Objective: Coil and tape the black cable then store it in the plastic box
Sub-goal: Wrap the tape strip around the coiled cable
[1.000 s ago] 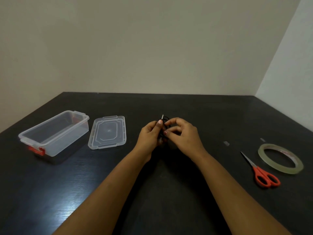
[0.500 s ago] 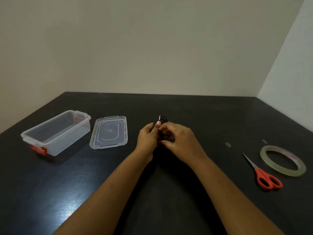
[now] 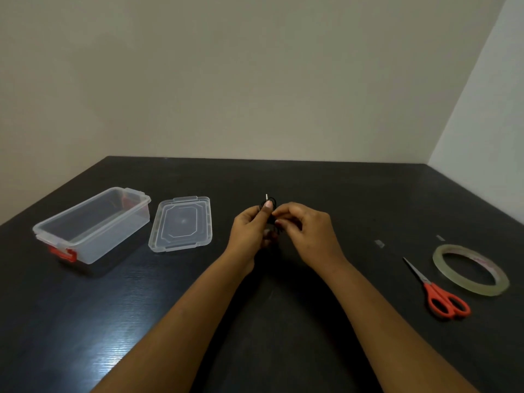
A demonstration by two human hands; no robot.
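Note:
A small coil of black cable (image 3: 272,201) with a metal plug tip pointing up is held over the middle of the dark table (image 3: 312,182). My left hand (image 3: 249,226) pinches the coil from the left, thumb on top. My right hand (image 3: 307,232) grips it from the right with curled fingers; most of the coil is hidden between the two hands. The clear plastic box (image 3: 90,225) with red latches stands open at the left. Its clear lid (image 3: 181,224) lies flat beside it. A roll of clear tape (image 3: 470,269) lies at the right.
Orange-handled scissors (image 3: 436,290) lie left of the tape roll, blades pointing away. Two small cut tape pieces (image 3: 379,243) are stuck on the table beyond them. Walls close off the table at the back and right.
Both hands stay together on the coil; the right fingers have shifted slightly around it. The view has drifted a little.

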